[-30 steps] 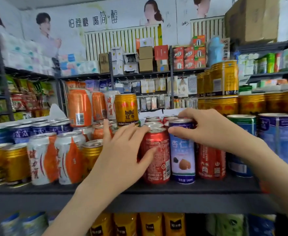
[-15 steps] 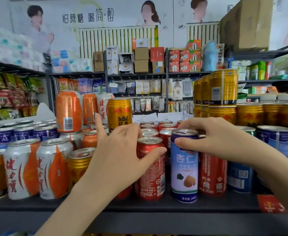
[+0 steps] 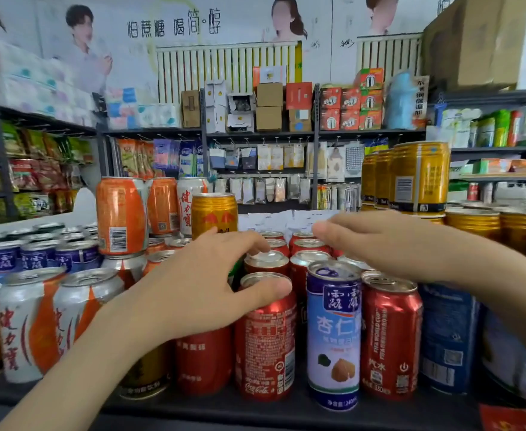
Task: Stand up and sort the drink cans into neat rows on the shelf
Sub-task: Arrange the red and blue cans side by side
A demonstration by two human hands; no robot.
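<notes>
Drink cans stand packed on a dark shelf (image 3: 286,413). My left hand (image 3: 199,287) grips the top of a red cola can (image 3: 265,343) in the front row, thumb on its near rim and fingers curled over the red cans behind it. To its right stand a blue-and-white almond drink can (image 3: 333,334) and a red World Cup can (image 3: 391,337). My right hand (image 3: 389,241) hovers above the back red cans (image 3: 307,247), fingers spread and holding nothing. A further red can (image 3: 202,359) shows below my left palm.
White-and-orange cans (image 3: 28,325) fill the front left with blue cans (image 3: 34,256) behind. Orange cans (image 3: 121,216) and a gold Red Bull can (image 3: 214,214) are stacked on top. Gold cans (image 3: 420,175) are stacked at the right, blue cans (image 3: 448,337) below.
My right hand has let go of the almond drink can and lifted up over the back red cans. My left thumb has slid from the cola can's side to its top rim.
</notes>
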